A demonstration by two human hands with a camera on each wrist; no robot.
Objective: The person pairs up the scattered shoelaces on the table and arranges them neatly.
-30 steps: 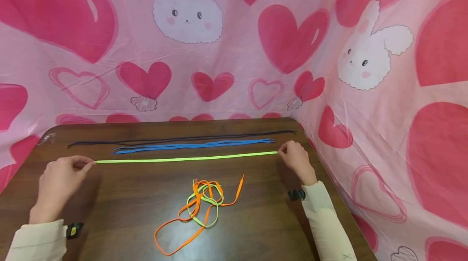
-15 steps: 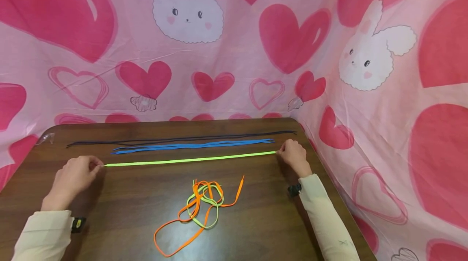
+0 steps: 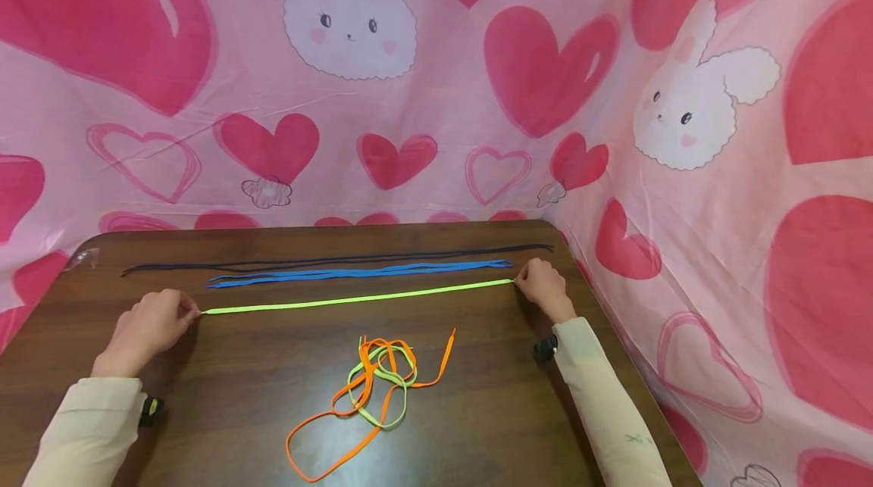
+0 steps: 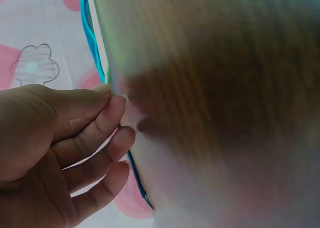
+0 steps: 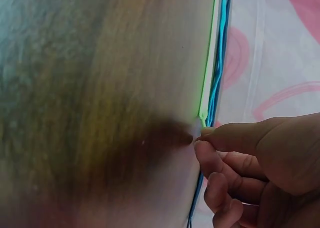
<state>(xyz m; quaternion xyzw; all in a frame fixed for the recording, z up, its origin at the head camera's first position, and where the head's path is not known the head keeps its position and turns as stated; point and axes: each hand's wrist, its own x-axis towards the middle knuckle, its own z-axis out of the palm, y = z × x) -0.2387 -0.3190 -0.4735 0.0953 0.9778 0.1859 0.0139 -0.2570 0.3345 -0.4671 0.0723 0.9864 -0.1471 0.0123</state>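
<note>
A neon yellow-green shoelace [image 3: 358, 298] runs nearly straight across the table between both hands. My left hand [image 3: 153, 324] pinches its left end between thumb and forefinger; the left wrist view shows the other fingers of that hand [image 4: 75, 143] loosely bent. At the opposite end, my right hand [image 3: 543, 290] pinches the lace's tip, and in the right wrist view the lace [image 5: 207, 78] narrows toward the thumb. Just behind it lie blue shoelaces [image 3: 361, 272], straight and side by side. Farther back are dark navy shoelaces [image 3: 341, 257].
In front of the stretched lace, an orange shoelace [image 3: 351, 453] lies tangled with a yellow-green one [image 3: 405, 401]. A small clear plastic piece [image 3: 83, 258] sits near the back left corner of the brown table [image 3: 273, 411]. Pink heart-patterned cloth [image 3: 450, 93] hangs behind and right.
My left hand has shifted right and a little nearer with its end of the lace. The right hand has moved slightly left. The other laces lie as before.
</note>
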